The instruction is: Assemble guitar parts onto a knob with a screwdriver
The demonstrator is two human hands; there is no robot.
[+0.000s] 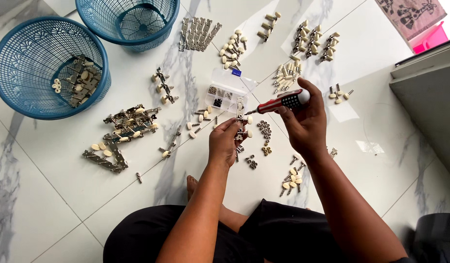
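Metal tuner strip [240, 119] pinched in left hand [224, 142]; right hand [305, 124] grips screwdriver [278, 102] from 3 o'clock; tip may slip, scattering nuts [265, 131].

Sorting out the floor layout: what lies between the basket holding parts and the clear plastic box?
In the head view, between the basket and the clear box, a small metal strip with cream knobs lies on bare tile.
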